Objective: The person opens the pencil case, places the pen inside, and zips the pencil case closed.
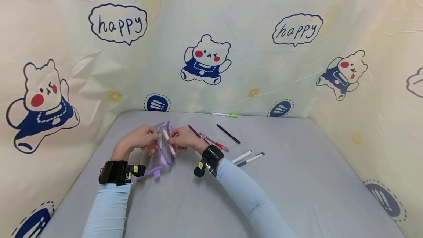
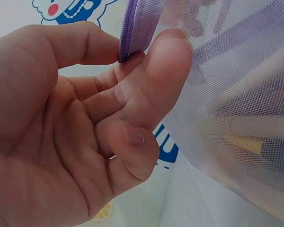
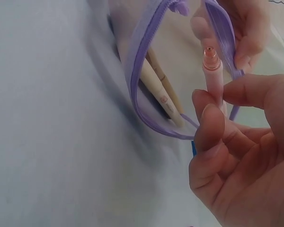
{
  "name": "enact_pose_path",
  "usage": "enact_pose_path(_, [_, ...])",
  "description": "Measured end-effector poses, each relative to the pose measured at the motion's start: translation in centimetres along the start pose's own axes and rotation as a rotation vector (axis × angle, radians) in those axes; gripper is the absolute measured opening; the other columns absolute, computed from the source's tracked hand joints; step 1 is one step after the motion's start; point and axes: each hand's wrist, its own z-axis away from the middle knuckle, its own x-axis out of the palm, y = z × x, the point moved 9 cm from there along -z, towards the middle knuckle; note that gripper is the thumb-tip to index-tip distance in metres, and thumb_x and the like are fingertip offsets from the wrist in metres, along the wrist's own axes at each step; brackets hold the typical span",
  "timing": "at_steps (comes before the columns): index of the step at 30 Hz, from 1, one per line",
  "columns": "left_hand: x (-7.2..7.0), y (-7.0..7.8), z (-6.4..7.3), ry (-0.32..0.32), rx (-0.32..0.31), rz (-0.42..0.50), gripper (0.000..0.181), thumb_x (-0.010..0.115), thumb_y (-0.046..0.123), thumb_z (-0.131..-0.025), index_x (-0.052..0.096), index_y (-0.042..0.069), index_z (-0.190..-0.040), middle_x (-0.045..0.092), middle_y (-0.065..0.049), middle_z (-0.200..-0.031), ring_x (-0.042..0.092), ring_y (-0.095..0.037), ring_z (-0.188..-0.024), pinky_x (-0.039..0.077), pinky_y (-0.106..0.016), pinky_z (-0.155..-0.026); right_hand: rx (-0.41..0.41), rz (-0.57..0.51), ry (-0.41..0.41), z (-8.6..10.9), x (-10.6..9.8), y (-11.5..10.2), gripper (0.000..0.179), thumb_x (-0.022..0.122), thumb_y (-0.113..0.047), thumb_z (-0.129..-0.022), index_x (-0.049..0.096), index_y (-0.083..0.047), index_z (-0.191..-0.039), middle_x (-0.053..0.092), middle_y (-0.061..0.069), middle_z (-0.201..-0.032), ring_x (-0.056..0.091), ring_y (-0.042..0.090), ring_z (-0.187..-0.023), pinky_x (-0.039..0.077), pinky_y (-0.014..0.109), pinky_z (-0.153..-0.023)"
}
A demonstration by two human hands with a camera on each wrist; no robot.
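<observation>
A mesh pencil pouch with purple trim lies at the left of the table. My left hand pinches its zippered edge between thumb and fingers. In the right wrist view the pouch mouth gapes, and light-coloured pens lie inside. Between thumb and fingertips my right hand holds a pale pink pen at that mouth, its tip pointing up in the right wrist view. Through the mesh in the left wrist view, several blurred long shapes show.
Right of my right hand lie a purple pen, red pens and a black pen. Two white-and-dark pens lie nearer, partly behind the right forearm. A green-capped pen is at the back edge, before a printed curtain.
</observation>
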Motion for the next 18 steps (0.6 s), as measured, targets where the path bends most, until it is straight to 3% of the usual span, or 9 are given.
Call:
enact_pose_path(11, [-0.1,-0.1,-0.1,-0.002,0.014,-0.004,0.021,0.043,0.014,-0.097,0.056,-0.003,-0.098,0.068,-0.007,-0.077,0.067,-0.022,-0.064,0.039,-0.028,-0.051,-0.002,0.002,-0.021,-0.4,0.8,-1.2,0.007,0.063,-0.021,-0.093,0.063,-0.014,-0.092,0.06,0.002,-0.067,0.05,0.014,-0.048,0.038,0.03,-0.048])
enact_pose_path(18, [-0.2,-0.3,0.0,-0.003,-0.001,0.004,0.022,0.042,0.014,-0.097,0.055,-0.004,-0.101,0.068,-0.007,-0.076,0.066,-0.021,-0.065,0.037,-0.027,-0.051,-0.038,-0.035,-0.054,-0.2,1.1,-1.8,0.008,0.06,-0.019,-0.094,0.064,-0.013,-0.097,0.074,0.01,-0.09,0.058,0.017,-0.053,0.039,0.031,-0.05])
